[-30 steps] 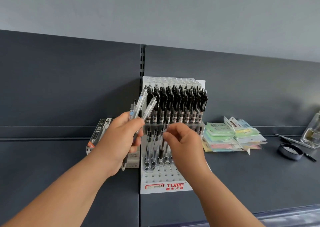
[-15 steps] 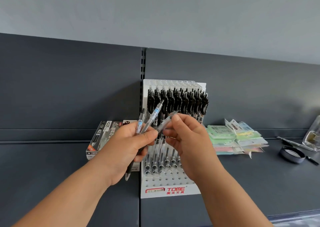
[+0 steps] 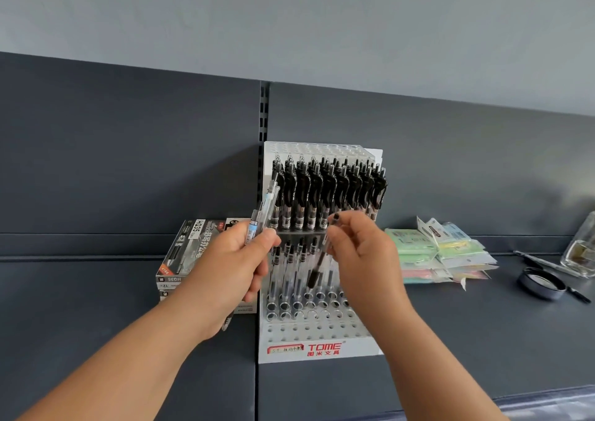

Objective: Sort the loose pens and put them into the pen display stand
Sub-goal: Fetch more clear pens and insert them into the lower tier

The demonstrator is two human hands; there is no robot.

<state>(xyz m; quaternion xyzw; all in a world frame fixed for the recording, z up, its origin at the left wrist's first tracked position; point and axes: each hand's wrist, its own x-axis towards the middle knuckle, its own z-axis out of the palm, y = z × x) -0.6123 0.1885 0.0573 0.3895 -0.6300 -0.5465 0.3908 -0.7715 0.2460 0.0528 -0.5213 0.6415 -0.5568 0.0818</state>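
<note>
A white tiered pen display stand [image 3: 318, 340] with rows of holes stands on the dark shelf. Its top tier is full of black-clipped pens [image 3: 328, 192]; a lower row holds several clear pens [image 3: 289, 279]. My left hand [image 3: 231, 269] grips a small bundle of clear pens [image 3: 262, 218], tips down, just left of the stand. My right hand [image 3: 363, 256] pinches a single clear pen with a black grip [image 3: 317, 266], held tip down over the lower row of holes.
Pen boxes [image 3: 190, 253] are stacked left of the stand, behind my left hand. Pastel sticky-note packs [image 3: 438, 253] lie to the right. Farther right sit a round dark lid [image 3: 541, 284], a black pen [image 3: 579, 295] and a glass jar [image 3: 582, 250].
My right hand has drawn one pen out of the left hand's bundle and turned it tip down over the lower tier. The left hand has stayed close to the stand's left side.
</note>
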